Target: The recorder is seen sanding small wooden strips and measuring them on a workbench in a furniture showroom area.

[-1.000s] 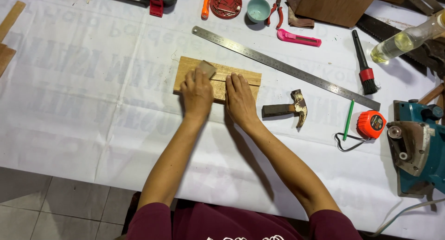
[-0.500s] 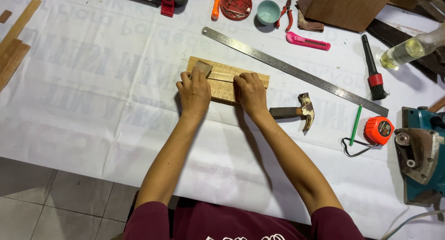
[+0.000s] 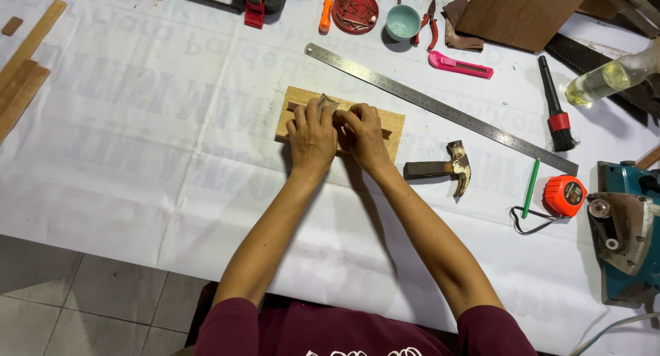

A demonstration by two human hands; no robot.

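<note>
Both hands rest side by side on a flat wooden board [image 3: 294, 112] that lies near the middle of the counter [image 3: 137, 163], which is covered with a white printed sheet. The left hand [image 3: 311, 136] lies palm down on the board, and its fingertips pin a small greyish scrap, seemingly sandpaper [image 3: 326, 104], against the wood near the far edge; its grip is pressed flat rather than curled around anything. The right hand [image 3: 363, 134] touches the left one, its fingers bent and pressed down on the board just beside the scrap; whether its fingertips also pinch the scrap I cannot tell. Just to the right of the board lies a claw hammer [image 3: 440, 168], head pointing right. Beyond the board a long steel ruler [image 3: 440, 108] runs diagonally across the counter. Farther right are a green pencil [image 3: 531, 186], an orange tape measure [image 3: 565, 194] and a teal power planer [image 3: 625, 225]. Along the far edge sit a pink utility knife [image 3: 459, 63], a small teal bowl [image 3: 402, 20], a red dish of nails [image 3: 355, 11] and a black brush [image 3: 555, 108]. Wooden strips [image 3: 24, 74] lie at the left edge.
</note>
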